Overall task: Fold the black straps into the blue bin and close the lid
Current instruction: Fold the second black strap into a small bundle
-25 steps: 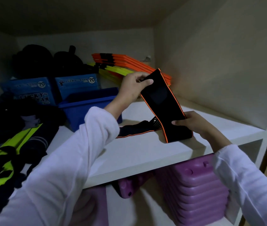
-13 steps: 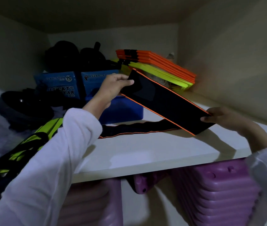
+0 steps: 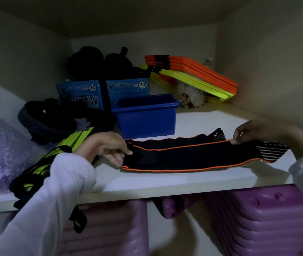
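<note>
A black strap with orange edging lies flat along the front of the white shelf, doubled over so two layers run side by side; its striped end shows at the right. My left hand pinches the strap's left end. My right hand pinches the upper edge near the right end. Just behind the strap stands the blue bin, open on top, its inside dark. No lid is in view.
Two blue "Lucky Star" boxes stand behind the bin with dark gear on top. Orange and yellow flat panels lean at the back right. A yellow-black harness lies at the left. Purple stacked blocks fill the shelf below.
The strap, held raised and slanted before, now lies stretched flat on the shelf. Both hands moved down and apart. The camera view shifted left, showing the bin fully.
</note>
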`<state>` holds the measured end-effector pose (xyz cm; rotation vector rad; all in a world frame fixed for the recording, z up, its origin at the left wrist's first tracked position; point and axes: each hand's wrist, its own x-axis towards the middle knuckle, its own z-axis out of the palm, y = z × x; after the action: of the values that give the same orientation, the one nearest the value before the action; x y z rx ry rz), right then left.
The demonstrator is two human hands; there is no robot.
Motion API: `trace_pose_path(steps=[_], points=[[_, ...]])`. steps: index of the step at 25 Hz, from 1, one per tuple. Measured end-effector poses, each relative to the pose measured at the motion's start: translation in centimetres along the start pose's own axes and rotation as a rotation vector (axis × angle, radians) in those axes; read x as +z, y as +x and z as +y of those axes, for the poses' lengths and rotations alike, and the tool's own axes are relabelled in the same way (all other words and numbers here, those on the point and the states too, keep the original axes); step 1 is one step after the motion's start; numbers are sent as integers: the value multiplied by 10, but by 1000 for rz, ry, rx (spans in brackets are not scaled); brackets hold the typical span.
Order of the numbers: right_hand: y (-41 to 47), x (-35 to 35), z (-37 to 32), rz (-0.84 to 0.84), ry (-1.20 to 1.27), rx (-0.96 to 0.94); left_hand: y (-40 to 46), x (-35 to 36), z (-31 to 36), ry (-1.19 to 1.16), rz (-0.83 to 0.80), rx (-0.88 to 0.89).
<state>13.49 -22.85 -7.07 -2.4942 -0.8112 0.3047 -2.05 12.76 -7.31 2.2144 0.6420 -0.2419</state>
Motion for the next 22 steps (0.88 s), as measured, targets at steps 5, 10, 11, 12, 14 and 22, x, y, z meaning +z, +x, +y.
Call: trace_pose_path(steps=[5,10,11,12,14,22], points=[[24,25,18,-123,-52,68,8,6,-18,32,-20,-132],[26,30,29,-141,-17,44,12,2,-23,8,-31,-153],[25,28,30,-151,6,41,13,2,-24,8,-31,-154],[26,25,31,-162,23,38,12,2,-23,6,-32,-156],[28,22,32,-173,29,25,12,2,-22,-5,-35,-161],[35,14,29,-232,33,77,13,-2,-29,-74,-18,-171]])
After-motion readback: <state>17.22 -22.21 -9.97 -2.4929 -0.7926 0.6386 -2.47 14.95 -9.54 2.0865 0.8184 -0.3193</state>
